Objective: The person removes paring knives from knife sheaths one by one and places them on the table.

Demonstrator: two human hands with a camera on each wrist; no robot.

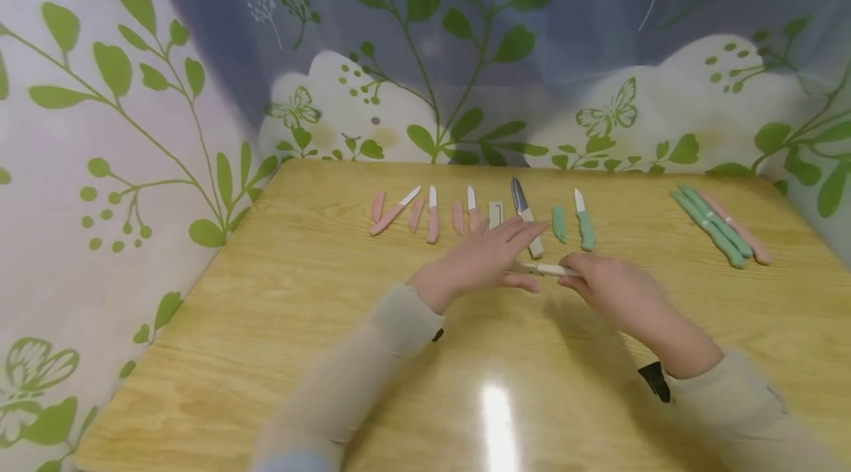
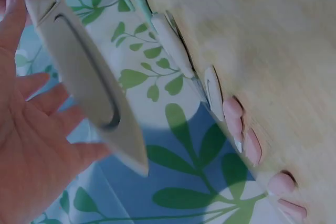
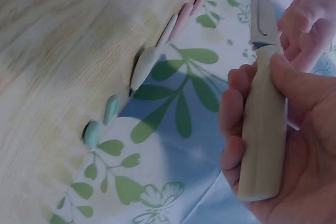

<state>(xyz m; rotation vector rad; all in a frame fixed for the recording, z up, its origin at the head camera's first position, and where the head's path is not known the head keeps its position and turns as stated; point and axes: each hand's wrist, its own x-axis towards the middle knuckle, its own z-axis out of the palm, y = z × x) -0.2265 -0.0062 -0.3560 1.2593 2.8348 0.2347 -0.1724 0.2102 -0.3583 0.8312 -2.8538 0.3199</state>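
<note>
My right hand [image 1: 618,291] grips the cream handle [image 3: 265,129] of a small knife, fingers curled round it. A cream sheath [image 2: 89,72] with a curved slot covers its blade. Beside that sheath my left hand [image 1: 482,265] is held with its fingers extended; in the left wrist view they spread behind the sheath. On the table beyond the hands lie a cream-handled knife [image 1: 518,195] with a dark blade and a separate cream sheath [image 1: 496,212]. The left hand partly covers a pink-handled knife [image 1: 471,199] in the head view.
Left along the row lie two more pink knives [image 1: 433,224] and several pink sheaths [image 1: 378,204]. A green sheath [image 1: 559,224] and a green knife [image 1: 586,230] lie right of the cream knife. Sheathed green and pink knives [image 1: 714,221] sit together at the table's [image 1: 266,354] right.
</note>
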